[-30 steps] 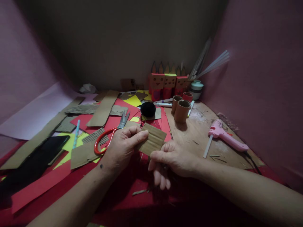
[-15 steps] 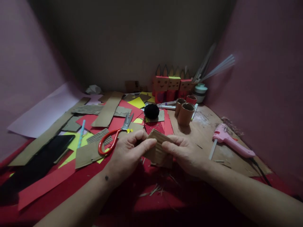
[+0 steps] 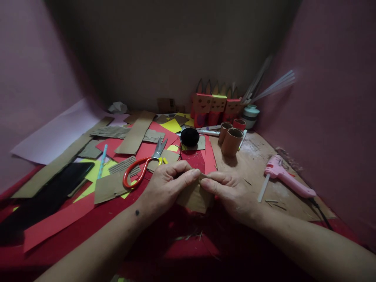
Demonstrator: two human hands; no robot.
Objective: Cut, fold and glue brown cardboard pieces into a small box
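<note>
Between my two hands is a small piece of brown cardboard [image 3: 196,197], pinched along its upper edge and tilted over the red cloth. My left hand [image 3: 170,184] grips its left side, thumb on top. On the right side my right hand [image 3: 227,190] does the same, its thumb close to the other one. The fingers beneath the piece are hidden. Left of my left hand lie scissors with red handles [image 3: 138,172], blades partly spread. A black ball of yarn [image 3: 189,137] sits just beyond my hands.
Cardboard tubes [image 3: 232,141] stand behind my right hand. A pink glue gun [image 3: 289,178] rests on a wooden board [image 3: 249,168] at right. Left are cardboard strips [image 3: 136,133], a black phone-like object [image 3: 64,180] and red paper [image 3: 58,225]. Paper figures [image 3: 203,107] stand at the back.
The cardboard piece has tipped in my hands, so its lower face now slopes toward me and its top edge is lower. My thumbs have come closer together. The view has shifted slightly.
</note>
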